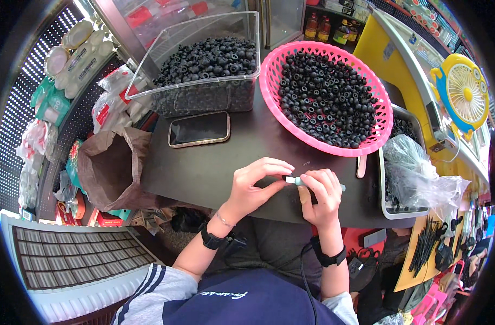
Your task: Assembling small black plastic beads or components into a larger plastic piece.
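Black rubber rings fill the pink basket (377, 116) at upper right. Lower centre, the left hand (253, 187) and right hand (320, 195) pinch a small pale tube (297, 181) between fingertips over the dark tabletop (204, 168). A loose pinch could let the tube drop off the near edge.

I see a dark tabletop (215, 168) filling the middle of my view; a black perforated display panel (20, 108) hung with packaged goods rises on the left; a yellow counter (391, 59) runs along the right; shelves of bottles (326, 27) stand behind; light is bright, even.
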The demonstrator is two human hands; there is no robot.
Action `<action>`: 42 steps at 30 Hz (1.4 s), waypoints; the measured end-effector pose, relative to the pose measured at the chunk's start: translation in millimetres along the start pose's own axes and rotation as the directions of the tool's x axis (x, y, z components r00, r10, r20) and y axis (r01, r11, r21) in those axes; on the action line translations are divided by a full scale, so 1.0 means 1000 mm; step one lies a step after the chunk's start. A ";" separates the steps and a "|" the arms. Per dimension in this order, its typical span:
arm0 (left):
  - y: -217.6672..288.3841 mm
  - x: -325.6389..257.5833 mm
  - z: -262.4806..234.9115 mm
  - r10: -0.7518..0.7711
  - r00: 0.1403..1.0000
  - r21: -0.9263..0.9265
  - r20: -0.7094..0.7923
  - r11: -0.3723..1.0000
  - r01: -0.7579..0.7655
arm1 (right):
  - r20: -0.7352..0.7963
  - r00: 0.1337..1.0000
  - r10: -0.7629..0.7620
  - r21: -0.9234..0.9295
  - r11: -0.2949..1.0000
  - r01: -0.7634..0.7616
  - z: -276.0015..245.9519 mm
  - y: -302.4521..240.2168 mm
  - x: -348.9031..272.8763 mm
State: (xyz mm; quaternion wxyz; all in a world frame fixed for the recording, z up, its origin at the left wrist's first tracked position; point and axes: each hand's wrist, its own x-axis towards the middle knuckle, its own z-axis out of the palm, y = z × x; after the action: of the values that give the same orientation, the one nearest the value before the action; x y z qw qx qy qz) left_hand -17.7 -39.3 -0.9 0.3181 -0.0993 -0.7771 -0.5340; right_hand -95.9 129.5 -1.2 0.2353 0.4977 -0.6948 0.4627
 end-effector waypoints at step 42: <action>-0.002 -0.009 0.004 -0.142 0.989 -0.157 -0.035 0.978 0.135 | 0.028 0.998 -0.058 -0.101 0.993 0.061 -0.001 -0.002 0.000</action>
State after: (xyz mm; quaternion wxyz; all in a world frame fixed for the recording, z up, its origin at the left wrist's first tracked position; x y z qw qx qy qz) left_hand -13.1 -35.2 -9.1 0.2895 -0.0570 -0.7307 -0.6156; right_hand -94.2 130.5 -0.3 0.2653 0.5113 -0.7053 0.4132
